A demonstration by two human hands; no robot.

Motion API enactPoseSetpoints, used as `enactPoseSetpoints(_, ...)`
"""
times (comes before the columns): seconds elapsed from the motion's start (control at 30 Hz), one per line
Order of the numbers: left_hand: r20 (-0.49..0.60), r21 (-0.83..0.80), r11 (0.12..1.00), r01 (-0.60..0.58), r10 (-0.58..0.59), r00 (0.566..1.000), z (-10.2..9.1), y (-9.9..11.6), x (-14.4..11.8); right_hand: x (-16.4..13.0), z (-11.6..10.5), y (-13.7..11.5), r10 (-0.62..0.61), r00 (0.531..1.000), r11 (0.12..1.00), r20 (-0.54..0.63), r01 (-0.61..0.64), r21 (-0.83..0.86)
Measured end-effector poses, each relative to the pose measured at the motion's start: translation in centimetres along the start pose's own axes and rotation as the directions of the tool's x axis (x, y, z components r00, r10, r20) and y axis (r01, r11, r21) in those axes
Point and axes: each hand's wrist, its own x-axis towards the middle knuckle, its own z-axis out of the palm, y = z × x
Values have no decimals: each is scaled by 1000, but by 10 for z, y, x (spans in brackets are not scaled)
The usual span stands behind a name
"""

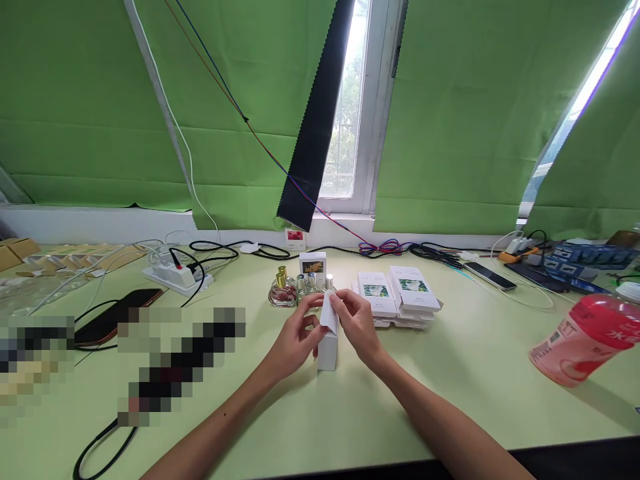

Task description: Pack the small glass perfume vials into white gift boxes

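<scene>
Both hands (325,330) grip upright white box (327,347), flap raised; contents apparently hidden.

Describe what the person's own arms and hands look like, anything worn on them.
Both forearms are bare, with no sleeves in view. The left hand and right hand wear no gloves, and no rings, watch or bracelets show on the fingers or wrists.

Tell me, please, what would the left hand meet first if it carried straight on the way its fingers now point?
Probably the small white box that the left hand already touches, then the right hand on its flap; depth is hard to judge.
</scene>
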Motion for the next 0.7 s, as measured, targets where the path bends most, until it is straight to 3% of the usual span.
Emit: enactPoseSetpoints(0.7,-84,227,971,-69,90,992,5,2,-2,-6,1,-3,13,1000,999,-19,-14,-39)
